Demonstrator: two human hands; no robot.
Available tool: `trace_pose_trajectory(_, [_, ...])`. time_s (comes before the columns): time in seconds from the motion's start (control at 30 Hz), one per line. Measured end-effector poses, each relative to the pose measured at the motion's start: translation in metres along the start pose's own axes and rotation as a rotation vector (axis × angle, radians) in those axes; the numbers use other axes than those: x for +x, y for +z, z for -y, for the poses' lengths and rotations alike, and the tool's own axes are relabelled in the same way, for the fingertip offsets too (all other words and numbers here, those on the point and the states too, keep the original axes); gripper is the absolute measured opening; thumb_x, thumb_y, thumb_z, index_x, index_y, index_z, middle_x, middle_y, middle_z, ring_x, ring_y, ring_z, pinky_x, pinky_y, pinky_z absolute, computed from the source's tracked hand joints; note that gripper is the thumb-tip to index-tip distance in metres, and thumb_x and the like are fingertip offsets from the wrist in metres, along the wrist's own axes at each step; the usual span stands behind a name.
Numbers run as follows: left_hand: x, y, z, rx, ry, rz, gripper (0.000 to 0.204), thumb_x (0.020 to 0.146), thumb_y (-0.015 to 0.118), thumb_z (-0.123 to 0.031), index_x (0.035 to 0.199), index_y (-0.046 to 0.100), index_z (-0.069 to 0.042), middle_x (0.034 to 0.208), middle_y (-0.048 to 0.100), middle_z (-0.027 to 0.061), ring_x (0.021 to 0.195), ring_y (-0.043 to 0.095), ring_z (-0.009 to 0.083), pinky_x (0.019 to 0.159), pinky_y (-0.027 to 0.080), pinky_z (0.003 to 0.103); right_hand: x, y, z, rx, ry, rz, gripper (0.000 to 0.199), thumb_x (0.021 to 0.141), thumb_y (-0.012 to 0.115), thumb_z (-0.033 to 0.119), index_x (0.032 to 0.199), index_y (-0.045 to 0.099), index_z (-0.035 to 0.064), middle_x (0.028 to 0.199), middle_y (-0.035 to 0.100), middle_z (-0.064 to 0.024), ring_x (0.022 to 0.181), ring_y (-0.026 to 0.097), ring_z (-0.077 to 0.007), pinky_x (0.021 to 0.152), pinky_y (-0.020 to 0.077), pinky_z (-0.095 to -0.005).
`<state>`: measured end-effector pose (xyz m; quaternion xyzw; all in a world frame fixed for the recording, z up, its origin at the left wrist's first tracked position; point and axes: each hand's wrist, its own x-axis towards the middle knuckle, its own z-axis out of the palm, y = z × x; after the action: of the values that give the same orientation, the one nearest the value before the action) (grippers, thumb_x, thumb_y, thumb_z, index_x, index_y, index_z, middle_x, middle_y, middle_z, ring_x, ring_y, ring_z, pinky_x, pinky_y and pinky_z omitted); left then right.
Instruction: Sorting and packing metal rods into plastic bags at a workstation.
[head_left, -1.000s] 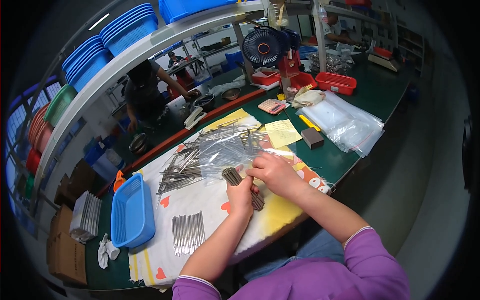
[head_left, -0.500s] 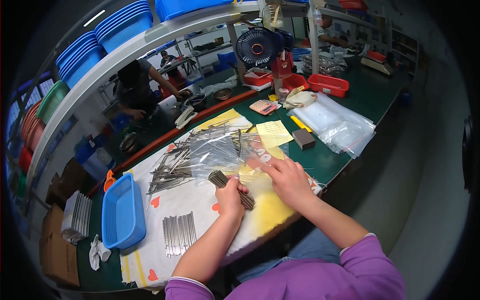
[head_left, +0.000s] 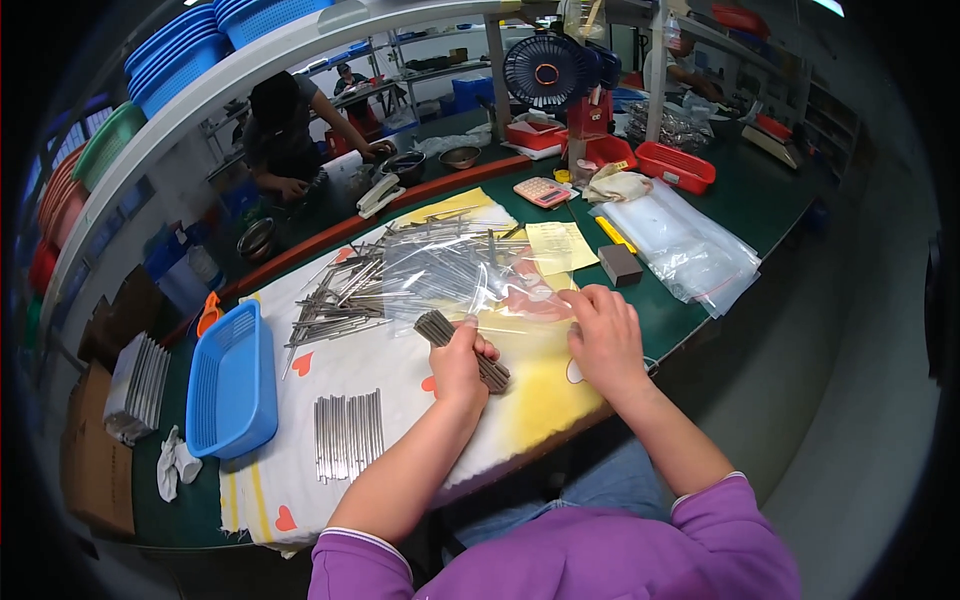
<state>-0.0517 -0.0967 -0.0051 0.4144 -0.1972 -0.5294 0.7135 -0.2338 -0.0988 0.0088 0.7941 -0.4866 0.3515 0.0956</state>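
Observation:
My left hand [head_left: 460,365] is closed around a tight bundle of thin metal rods [head_left: 437,328], tilted, its upper end facing away from me. A clear plastic bag [head_left: 500,290] lies flat just beyond, its near edge by my left thumb. At that bag's right edge my right hand [head_left: 608,345] has its fingers bent, with thumb and forefinger closed on the film. Under and behind the bag, a loose pile of metal rods [head_left: 345,290] spreads over the cloth [head_left: 290,400]. Nearer me, left of my forearm, several rods lie in a neat row [head_left: 348,436].
A blue basket [head_left: 232,380] stands on the left. To the right are a yellow note [head_left: 558,247], a dark block [head_left: 620,265], a yellow cutter [head_left: 616,234] and a stack of plastic bags [head_left: 680,250]. A pink calculator [head_left: 543,192] and a fan [head_left: 546,74] sit farther back.
My right hand has moved right with the edge of the plastic bag, and the bag looks more spread out. My left hand still grips the rods. The view has shifted slightly.

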Motion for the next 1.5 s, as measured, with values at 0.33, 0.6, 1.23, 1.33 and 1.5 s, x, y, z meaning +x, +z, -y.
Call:
trace_pose_trajectory(0.33, [-0.008, 0.002, 0.001, 0.157, -0.013, 0.145, 0.025, 0.085, 0.062, -0.013, 0.101, 0.048, 0.000, 0.059, 0.047, 0.0027, 0.049, 0.048, 0.0137, 0.048, 0.042, 0.029, 0.039, 0.001, -0.019, 0.695, 0.255, -0.088, 0.045, 0.086, 0.039, 0.001, 0.130, 0.047, 0.0100, 0.087, 0.064, -0.0144, 0.069, 0.061, -0.0199, 0.064, 0.0472, -0.0303])
trace_pose_trajectory(0.6, [-0.008, 0.004, 0.005, 0.142, 0.002, 0.139, 0.018, 0.084, 0.060, -0.012, 0.095, 0.049, -0.002, 0.058, 0.045, 0.0031, 0.048, 0.048, 0.0146, 0.048, 0.043, 0.030, 0.064, -0.012, -0.065, 0.227, 0.241, 0.346, 0.049, 0.081, 0.060, 0.007, 0.129, 0.050, 0.0114, 0.124, 0.054, -0.0165, 0.111, 0.054, -0.0287, 0.093, 0.0430, -0.0361])
trace_pose_trajectory(1.23, [0.006, -0.007, -0.012, -0.046, 0.177, 0.055, 0.014, 0.087, 0.058, -0.010, 0.092, 0.048, 0.000, 0.056, 0.046, 0.0032, 0.045, 0.047, 0.0132, 0.045, 0.041, 0.028, 0.126, 0.064, 0.039, 0.214, -0.397, -0.195, 0.011, 0.071, 0.064, 0.005, 0.079, 0.068, 0.0108, 0.085, 0.062, -0.0039, 0.090, 0.056, -0.0246, 0.077, 0.0455, -0.0373])
trace_pose_trajectory(1.33, [0.004, -0.009, -0.012, 0.020, 0.185, 0.067, 0.018, 0.085, 0.060, -0.012, 0.092, 0.047, -0.001, 0.055, 0.046, 0.0032, 0.044, 0.047, 0.0139, 0.045, 0.040, 0.028, 0.122, -0.002, 0.004, 0.195, -0.198, -0.393, 0.012, 0.073, 0.062, 0.002, 0.079, 0.068, 0.0110, 0.086, 0.063, -0.0037, 0.088, 0.057, -0.0253, 0.077, 0.0464, -0.0371])
trace_pose_trajectory(1.5, [0.007, -0.007, -0.018, 0.134, 0.080, 0.139, 0.020, 0.083, 0.061, -0.012, 0.092, 0.047, -0.001, 0.056, 0.047, 0.0034, 0.042, 0.047, 0.0138, 0.043, 0.039, 0.029, 0.056, -0.059, -0.081, 0.543, 0.015, -0.329, 0.016, 0.073, 0.060, -0.007, 0.082, 0.067, 0.0046, 0.088, 0.061, -0.0055, 0.087, 0.059, -0.0201, 0.081, 0.0450, -0.0291])
